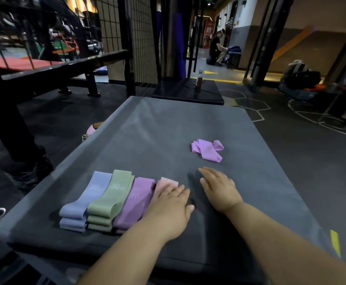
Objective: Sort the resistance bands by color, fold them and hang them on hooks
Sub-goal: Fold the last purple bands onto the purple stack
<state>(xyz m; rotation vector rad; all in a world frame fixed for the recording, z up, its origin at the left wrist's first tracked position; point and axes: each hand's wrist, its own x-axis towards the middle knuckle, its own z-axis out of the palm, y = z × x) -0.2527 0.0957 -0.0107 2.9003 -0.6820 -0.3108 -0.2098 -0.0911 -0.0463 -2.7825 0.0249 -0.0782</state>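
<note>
Folded resistance bands lie in a row on the grey mat: blue bands, green bands, purple bands and a pink band. My left hand rests flat with straight fingers on the pink band, covering most of it. My right hand lies flat on the bare mat just to the right, holding nothing. A loose, crumpled purple band sits farther back on the mat, beyond my right hand.
A black padded box with a bottle stands behind the mat. A wire grid panel and black frame rise at the back left. A person sits far down the corridor. Bags lie on the floor at right.
</note>
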